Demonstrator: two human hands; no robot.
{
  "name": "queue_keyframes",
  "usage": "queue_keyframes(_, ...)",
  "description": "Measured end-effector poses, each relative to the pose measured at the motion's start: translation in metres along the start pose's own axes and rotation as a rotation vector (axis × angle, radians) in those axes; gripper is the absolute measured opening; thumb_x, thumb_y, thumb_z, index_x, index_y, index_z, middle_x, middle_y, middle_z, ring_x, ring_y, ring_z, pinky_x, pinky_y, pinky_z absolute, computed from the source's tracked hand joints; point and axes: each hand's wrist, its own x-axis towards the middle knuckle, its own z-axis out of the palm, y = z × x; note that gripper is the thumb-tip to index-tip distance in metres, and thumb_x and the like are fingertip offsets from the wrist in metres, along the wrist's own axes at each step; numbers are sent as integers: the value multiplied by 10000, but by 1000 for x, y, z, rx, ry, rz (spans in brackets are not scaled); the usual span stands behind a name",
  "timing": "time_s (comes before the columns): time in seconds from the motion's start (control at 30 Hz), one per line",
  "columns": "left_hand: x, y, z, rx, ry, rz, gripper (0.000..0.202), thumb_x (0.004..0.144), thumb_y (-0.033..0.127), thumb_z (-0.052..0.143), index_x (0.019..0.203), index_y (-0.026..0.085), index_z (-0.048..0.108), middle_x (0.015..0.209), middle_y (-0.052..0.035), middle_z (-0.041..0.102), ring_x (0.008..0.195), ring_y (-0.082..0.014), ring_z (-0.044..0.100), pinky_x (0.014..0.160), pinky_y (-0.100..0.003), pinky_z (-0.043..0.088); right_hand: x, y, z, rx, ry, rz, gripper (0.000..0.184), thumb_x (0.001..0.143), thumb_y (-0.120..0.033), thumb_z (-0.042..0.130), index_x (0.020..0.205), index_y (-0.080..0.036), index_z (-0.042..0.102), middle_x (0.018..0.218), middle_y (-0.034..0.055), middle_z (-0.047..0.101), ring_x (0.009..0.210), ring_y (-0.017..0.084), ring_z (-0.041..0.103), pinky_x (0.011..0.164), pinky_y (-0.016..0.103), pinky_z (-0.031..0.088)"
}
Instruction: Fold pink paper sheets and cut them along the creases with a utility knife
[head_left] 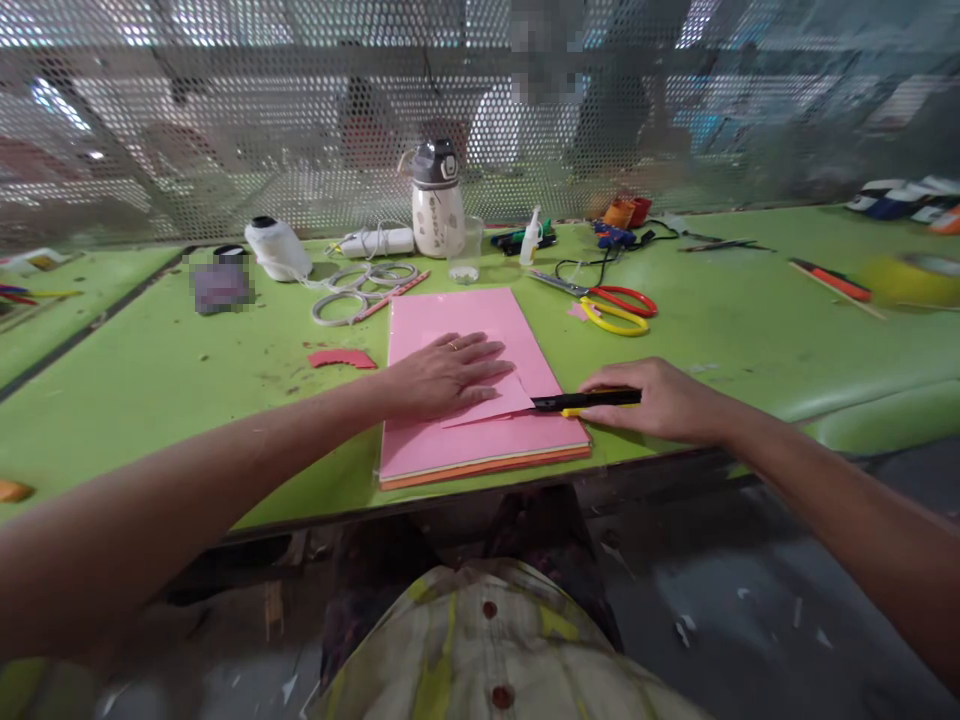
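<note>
The left hand (pixel 442 375) lies palm down with fingers spread flat on the pink sheet (pixel 469 340), forearm stretched across the green table (pixel 187 370). The right hand (pixel 660 400) reaches in from the right, fingers closed around a black-and-yellow knife (pixel 585 402) whose tip rests on the sheet's lower right part. The sheet is smooth, rectangular, topmost on a thin stack (pixel 487 468) with orange edges at the table's near edge; scissors (pixel 615 300) lie beyond.

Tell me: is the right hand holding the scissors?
No, the right hand grips a black-and-yellow utility knife; the scissors lie on the table.
</note>
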Motion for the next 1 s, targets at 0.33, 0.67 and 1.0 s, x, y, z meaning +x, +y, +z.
queue_keyframes(0.33, 2, -2, -3, 4, -43, 36, 513, 1059, 523, 262, 1554, 398, 314, 1678, -41, 205, 1541, -321, 170, 1203, -502, 196, 2, 1, -1, -30, -44, 13, 370, 865, -536, 595, 982, -234, 774, 884, 27, 777, 755, 203, 680, 670, 297, 475)
queue_keyframes(0.67, 2, 1, -3, 62, -67, 58, 509, 1065, 496, 231, 1564, 406, 279, 1679, -24, 208, 1541, -309, 172, 1195, -474, 211, -13, -3, 6, -43, 8, -10, 363, 891, -554, 577, 935, -244, 760, 845, 36, 760, 740, 217, 674, 679, 313, 473)
queue_keyframes(1.0, 1, 1, -2, 52, -54, 65, 516, 1064, 505, 221, 1565, 399, 281, 1676, -32, 216, 1539, -301, 187, 1194, -456, 207, -10, -5, 4, -44, -28, 53, 378, 888, -542, 572, 961, -222, 760, 840, 33, 759, 728, 207, 664, 645, 304, 449)
